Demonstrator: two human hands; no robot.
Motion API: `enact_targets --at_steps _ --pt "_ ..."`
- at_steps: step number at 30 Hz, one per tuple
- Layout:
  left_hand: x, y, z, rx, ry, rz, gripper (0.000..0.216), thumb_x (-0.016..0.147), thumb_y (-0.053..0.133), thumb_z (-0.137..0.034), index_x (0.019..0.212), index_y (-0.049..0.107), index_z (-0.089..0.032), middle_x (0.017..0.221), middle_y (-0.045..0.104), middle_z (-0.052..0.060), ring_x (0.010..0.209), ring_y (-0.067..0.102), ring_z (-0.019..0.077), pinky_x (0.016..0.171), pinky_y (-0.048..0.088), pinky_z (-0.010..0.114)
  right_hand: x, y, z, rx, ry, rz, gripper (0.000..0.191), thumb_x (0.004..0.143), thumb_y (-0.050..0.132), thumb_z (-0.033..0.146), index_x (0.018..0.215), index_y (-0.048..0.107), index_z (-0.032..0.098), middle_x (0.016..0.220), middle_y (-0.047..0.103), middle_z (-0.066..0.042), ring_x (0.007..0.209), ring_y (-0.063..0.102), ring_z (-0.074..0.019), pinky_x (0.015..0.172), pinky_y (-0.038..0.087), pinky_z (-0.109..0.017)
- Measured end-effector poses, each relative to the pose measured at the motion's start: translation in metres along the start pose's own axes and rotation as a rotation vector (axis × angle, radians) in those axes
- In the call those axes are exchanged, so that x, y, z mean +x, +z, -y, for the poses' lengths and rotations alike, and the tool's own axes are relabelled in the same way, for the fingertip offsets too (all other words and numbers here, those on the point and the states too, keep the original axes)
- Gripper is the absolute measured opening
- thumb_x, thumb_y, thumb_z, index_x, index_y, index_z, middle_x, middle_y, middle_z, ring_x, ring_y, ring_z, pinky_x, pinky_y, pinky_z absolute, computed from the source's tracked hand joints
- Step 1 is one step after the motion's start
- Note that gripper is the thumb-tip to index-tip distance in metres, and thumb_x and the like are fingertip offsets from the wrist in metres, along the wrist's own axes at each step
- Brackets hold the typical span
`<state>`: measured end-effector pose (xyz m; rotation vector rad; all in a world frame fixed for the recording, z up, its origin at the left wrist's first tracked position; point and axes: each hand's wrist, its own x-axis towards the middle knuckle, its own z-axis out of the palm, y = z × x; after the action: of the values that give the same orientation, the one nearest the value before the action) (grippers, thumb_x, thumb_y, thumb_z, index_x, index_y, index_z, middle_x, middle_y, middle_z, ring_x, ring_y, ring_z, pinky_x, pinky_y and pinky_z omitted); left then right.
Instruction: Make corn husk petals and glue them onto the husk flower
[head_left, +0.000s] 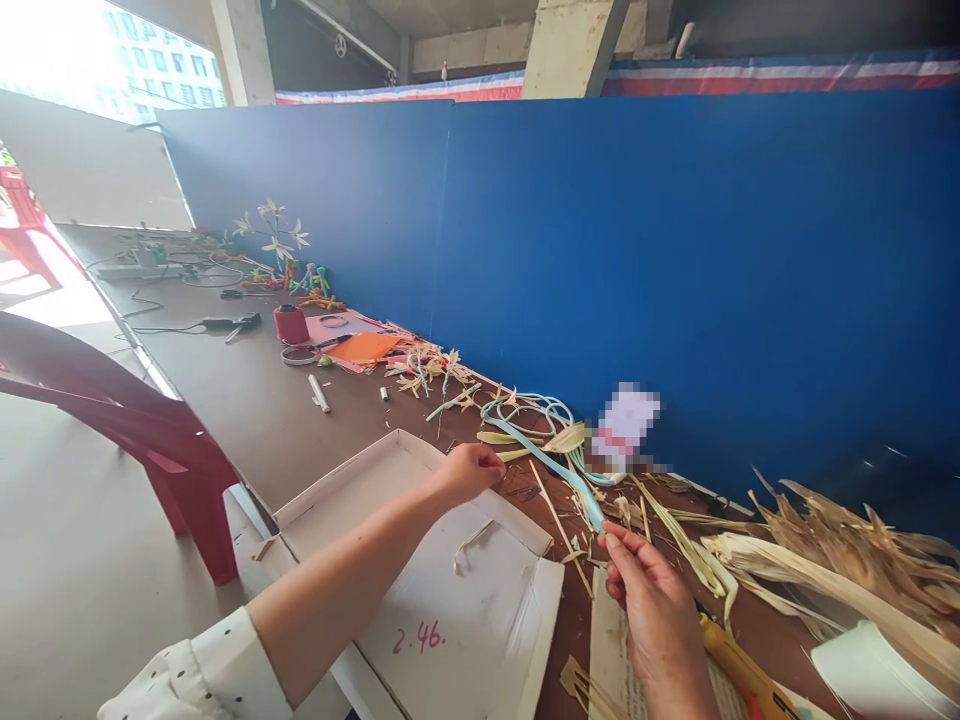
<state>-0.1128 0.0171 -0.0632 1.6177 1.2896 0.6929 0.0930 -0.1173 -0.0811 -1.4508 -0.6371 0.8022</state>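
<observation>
My right hand (649, 590) pinches the lower end of a flat light-blue strip (559, 468) between thumb and fingers. The strip runs up and leftward to a loose coil of thin light-blue cord (551, 408). Over the far edge of a white cardboard box lid (480, 590), my left hand (474, 472) is closed with its fingertips together; whatever it may hold is hidden. Pale green husk pieces (566, 440) lie just beyond the left fingertips. A small curled husk scrap (472, 545) rests in the lid, which has red handwritten figures.
Dried corn husks (832, 570) spread at the right, near a yellow-handled tool (742, 665) and a white cup-like object (885, 670). Farther left are a red thread spool (290, 324), orange paper (365, 347) and husk flowers (276, 235). A blue partition (600, 250) borders the table; a red chair (172, 450) stands left.
</observation>
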Motion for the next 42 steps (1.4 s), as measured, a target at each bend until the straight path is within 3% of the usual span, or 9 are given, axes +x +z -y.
enact_targets --at_steps 3,6,12,18,23,30,35,42 --pt "0.029 -0.008 -0.003 0.259 -0.039 -0.194 0.014 0.073 0.057 -0.029 0.075 0.066 -0.018 0.069 0.064 0.002 0.065 0.057 0.0140 0.060 0.044 0.024 -0.002 0.001 0.001 -0.007 -0.003 0.002 0.047 0.060 0.077 0.046 0.096 0.067 0.018 0.081 0.066 -0.001 0.053 0.042 -0.0079 0.045 0.035 -0.021" --pt "0.060 -0.012 -0.006 0.328 -0.105 -0.269 0.014 0.075 0.056 -0.026 0.079 0.067 -0.019 0.084 0.068 0.008 0.082 0.062 0.0215 0.071 0.046 0.030 -0.003 0.001 -0.001 -0.021 -0.025 0.013 0.045 0.061 0.076 0.046 0.095 0.067 0.018 0.079 0.065 -0.001 0.052 0.042 -0.0088 0.045 0.035 -0.022" --pt "0.101 -0.004 -0.006 0.401 -0.169 -0.331 0.022 0.076 0.058 -0.024 0.094 0.066 -0.013 0.111 0.062 0.020 0.103 0.060 0.0305 0.085 0.046 0.039 0.000 -0.002 -0.008 -0.089 -0.052 0.044 0.045 0.067 0.071 0.050 0.099 0.066 0.019 0.080 0.064 0.000 0.052 0.042 -0.0076 0.047 0.036 -0.022" --pt "0.113 0.000 -0.003 0.340 -0.217 -0.340 0.027 0.073 0.061 -0.019 0.098 0.064 -0.009 0.111 0.061 0.024 0.105 0.060 0.0321 0.085 0.045 0.039 -0.001 -0.001 -0.009 -0.107 -0.050 0.085 0.045 0.070 0.069 0.051 0.101 0.066 0.019 0.074 0.064 0.000 0.051 0.041 -0.0076 0.047 0.036 -0.022" --pt "0.114 -0.009 -0.007 0.162 -0.239 -0.353 0.021 0.073 0.062 -0.024 0.091 0.067 -0.014 0.098 0.067 0.016 0.095 0.062 0.0277 0.079 0.046 0.034 -0.002 0.002 -0.007 -0.085 -0.050 0.072 0.048 0.067 0.070 0.053 0.099 0.066 0.017 0.076 0.065 -0.001 0.050 0.042 -0.0084 0.046 0.036 -0.023" --pt "0.108 -0.015 -0.029 -0.168 -0.115 -0.363 0.025 0.071 0.066 -0.034 0.085 0.067 -0.014 0.069 0.064 0.005 0.064 0.058 0.0145 0.056 0.042 0.022 0.003 0.000 -0.012 -0.136 -0.053 0.063 0.050 0.067 0.069 0.055 0.101 0.067 0.019 0.070 0.064 0.000 0.049 0.041 -0.0094 0.045 0.033 -0.023" --pt "0.088 -0.003 -0.050 -0.384 0.019 -0.295 0.024 0.073 0.065 -0.033 0.084 0.065 -0.012 0.060 0.056 0.000 0.049 0.045 0.0059 0.046 0.034 0.018 0.003 0.000 -0.013 -0.146 -0.064 0.065 0.047 0.067 0.069 0.054 0.098 0.068 0.019 0.071 0.065 -0.001 0.050 0.041 -0.0098 0.045 0.033 -0.024" --pt "0.036 0.032 -0.078 -0.701 0.244 -0.133 0.021 0.067 0.069 -0.032 0.074 0.061 -0.013 0.062 0.056 -0.001 0.055 0.052 0.0069 0.048 0.039 0.017 -0.003 0.003 -0.003 -0.061 -0.114 0.048 0.044 0.069 0.069 0.052 0.099 0.067 0.019 0.061 0.057 0.003 0.051 0.039 -0.0102 0.048 0.032 -0.024"
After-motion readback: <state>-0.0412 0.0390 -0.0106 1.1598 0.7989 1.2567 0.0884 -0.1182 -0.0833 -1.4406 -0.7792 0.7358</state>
